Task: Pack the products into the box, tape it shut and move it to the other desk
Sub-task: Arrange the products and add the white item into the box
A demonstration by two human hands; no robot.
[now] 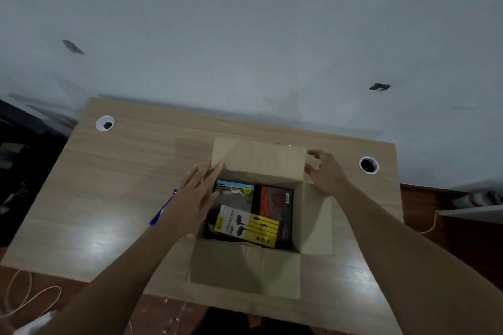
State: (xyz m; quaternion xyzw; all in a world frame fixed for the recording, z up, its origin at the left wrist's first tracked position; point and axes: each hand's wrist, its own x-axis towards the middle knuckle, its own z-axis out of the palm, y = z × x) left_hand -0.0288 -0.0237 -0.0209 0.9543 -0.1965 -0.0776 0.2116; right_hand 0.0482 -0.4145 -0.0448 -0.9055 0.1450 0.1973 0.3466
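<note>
Box (245,272) open on desk (109,185), products (253,215) inside; left hand (196,196) flat, fingers spread, empty; right hand (325,171) pinching far flap (258,158)

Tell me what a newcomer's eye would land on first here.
First, the open cardboard box in the middle of the wooden desk, with the yellow earphone package lying on top of other product boxes inside. Then the left hand and right hand at the far flap, and a blue pen beside the left hand.
</note>
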